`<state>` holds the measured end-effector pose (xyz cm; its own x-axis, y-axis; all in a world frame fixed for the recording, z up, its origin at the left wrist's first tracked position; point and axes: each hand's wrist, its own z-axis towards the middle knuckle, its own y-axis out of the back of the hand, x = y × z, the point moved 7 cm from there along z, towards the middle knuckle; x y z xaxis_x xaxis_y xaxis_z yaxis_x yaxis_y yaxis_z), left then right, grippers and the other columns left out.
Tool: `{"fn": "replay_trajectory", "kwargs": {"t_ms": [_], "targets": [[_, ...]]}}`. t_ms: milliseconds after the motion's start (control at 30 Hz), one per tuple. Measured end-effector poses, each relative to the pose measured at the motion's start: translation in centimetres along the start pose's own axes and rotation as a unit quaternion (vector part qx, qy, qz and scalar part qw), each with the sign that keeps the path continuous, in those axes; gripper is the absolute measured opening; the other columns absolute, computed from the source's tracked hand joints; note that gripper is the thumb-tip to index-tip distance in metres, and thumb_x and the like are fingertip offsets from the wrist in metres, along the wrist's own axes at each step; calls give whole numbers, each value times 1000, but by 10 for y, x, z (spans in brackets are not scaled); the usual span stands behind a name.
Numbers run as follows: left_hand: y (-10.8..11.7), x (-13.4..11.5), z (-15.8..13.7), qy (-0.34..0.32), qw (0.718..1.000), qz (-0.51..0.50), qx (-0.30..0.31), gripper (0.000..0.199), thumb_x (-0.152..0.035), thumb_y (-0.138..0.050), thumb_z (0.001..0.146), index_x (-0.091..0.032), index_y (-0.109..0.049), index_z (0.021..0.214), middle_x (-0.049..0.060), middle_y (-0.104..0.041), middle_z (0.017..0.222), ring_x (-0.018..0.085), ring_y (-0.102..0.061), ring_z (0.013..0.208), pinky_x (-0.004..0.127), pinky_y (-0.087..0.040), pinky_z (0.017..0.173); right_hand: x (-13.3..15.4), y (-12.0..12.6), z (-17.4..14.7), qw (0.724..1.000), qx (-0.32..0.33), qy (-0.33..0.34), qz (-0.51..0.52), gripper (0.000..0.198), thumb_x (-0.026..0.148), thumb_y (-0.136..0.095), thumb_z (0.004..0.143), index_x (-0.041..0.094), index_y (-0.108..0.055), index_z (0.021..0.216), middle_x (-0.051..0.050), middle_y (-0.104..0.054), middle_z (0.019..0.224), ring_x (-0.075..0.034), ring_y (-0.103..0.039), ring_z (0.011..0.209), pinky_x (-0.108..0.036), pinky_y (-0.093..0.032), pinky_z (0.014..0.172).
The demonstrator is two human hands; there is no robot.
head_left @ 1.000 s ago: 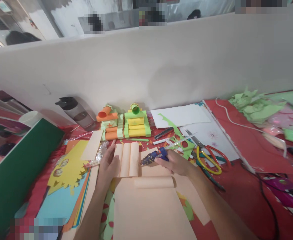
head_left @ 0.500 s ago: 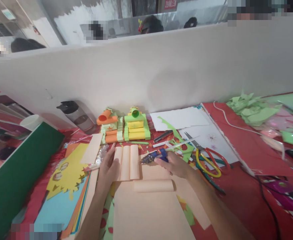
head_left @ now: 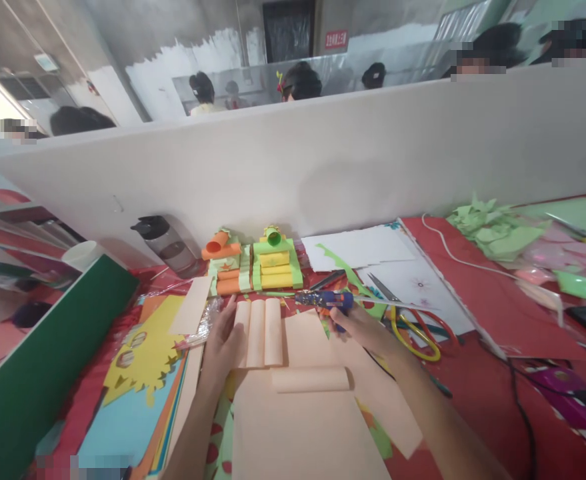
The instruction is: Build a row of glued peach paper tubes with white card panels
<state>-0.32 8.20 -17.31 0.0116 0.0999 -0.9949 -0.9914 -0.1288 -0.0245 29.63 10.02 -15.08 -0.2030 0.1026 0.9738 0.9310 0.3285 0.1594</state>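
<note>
My right hand [head_left: 360, 323] grips a blue hot glue gun [head_left: 340, 302], its nozzle pointing left above the far edge of the peach paper. A clear glue stick trails from its back. My left hand [head_left: 225, 340] is closed on the left edge of a peach paper piece with three upright paper rolls [head_left: 257, 333] side by side. Right of the rolls, the flat peach paper [head_left: 305, 340] shows. In front lies a single horizontal paper roll [head_left: 310, 380] at the top of a large peach sheet [head_left: 303, 433].
Two paper models, orange [head_left: 227, 267] and green-yellow [head_left: 275, 263], stand by the white partition [head_left: 253, 173]. Scissors [head_left: 417, 333] lie right of my right hand. A bottle [head_left: 167, 247], yellow cutout [head_left: 143, 353] and green board [head_left: 47, 373] are left. Other people sit beyond the partition.
The glue gun has moved up and right, away from the right side of the rolls. My left hand stays at the rolls. The view has tilted up slightly.
</note>
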Motion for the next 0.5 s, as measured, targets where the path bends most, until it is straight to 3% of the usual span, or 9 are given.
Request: {"fn": "replay_trajectory", "kwargs": {"t_ms": [100, 267, 333, 400, 500], "targets": [[-1, -3, -1, 0, 1000, 7, 9, 54, -38, -66, 85, -23, -54, 136, 8, -34, 158, 30, -32, 144, 43, -27, 119, 10, 10, -8, 997, -18, -17, -74, 36, 55, -58, 84, 20, -51, 79, 6, -47, 53, -10, -42, 42, -22, -32, 41], [3, -5, -1, -15, 998, 48, 28, 56, -41, -63, 88, -22, -49, 139, 11, -38, 155, 29, -37, 141, 45, -30, 118, 30, 40, -15, 964, -127, -22, -231, 19, 39, -53, 86, 21, -52, 87, 4, -54, 56, -16, -56, 49, -26, -41, 51], [5, -3, -1, -23, 996, 73, 40, 58, -42, -62, 88, -22, -46, 141, 12, -37, 155, 29, -38, 141, 44, -31, 117, 36, 52, -15, 935, -161, 0, -315, 22, 41, -51, 88, 19, -55, 93, -3, -64, 69, -21, -64, 64, -28, -44, 59], [5, -2, -1, -35, 994, 93, 51, 60, -42, -60, 89, -22, -42, 143, 13, -35, 156, 29, -39, 140, 44, -34, 115, 39, 64, -14, 887, -200, 11, -416, 27, 43, -52, 88, 18, -58, 94, -11, -68, 85, -26, -66, 82, -29, -44, 65], [4, -1, -1, -45, 990, 121, 59, 63, -42, -58, 90, -21, -37, 147, 15, -37, 153, 29, -44, 136, 45, -40, 109, 31, 74, -9, 835, -196, -28, -514, 35, 49, -49, 90, 17, -62, 94, -16, -70, 93, -30, -66, 91, -31, -42, 67]]}}
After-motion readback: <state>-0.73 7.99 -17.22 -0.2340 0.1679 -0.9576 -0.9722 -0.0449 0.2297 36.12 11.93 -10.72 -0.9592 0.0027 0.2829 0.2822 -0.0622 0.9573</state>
